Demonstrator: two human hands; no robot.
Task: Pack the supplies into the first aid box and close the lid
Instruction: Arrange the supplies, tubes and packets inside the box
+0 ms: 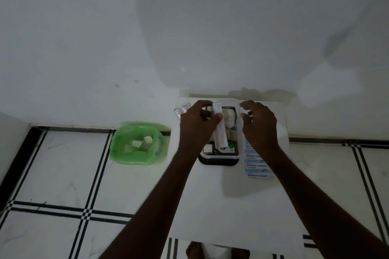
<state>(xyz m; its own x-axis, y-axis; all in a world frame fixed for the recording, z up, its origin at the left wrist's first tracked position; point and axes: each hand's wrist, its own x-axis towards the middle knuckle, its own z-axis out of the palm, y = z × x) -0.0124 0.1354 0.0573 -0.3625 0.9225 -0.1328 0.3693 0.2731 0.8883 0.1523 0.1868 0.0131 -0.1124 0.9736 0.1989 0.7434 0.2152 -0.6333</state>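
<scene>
The first aid box (219,156) stands open on a white table (210,206), with a dark base and a clear rim. Inside it I see a white gauze roll (228,118) and green-labelled packs (228,147). My left hand (197,124) grips a long white tube (220,130) held over the box. My right hand (257,122) hovers above the box's right side, fingers spread and holding nothing. A strip of antiseptic bandages (257,164) lies on the table right of the box. A small foil pack (181,110) shows behind my left hand.
A green bin (137,143) with white scraps inside stands on the tiled floor left of the table. The white wall rises right behind the table. My bare feet (195,249) show under the table's near edge.
</scene>
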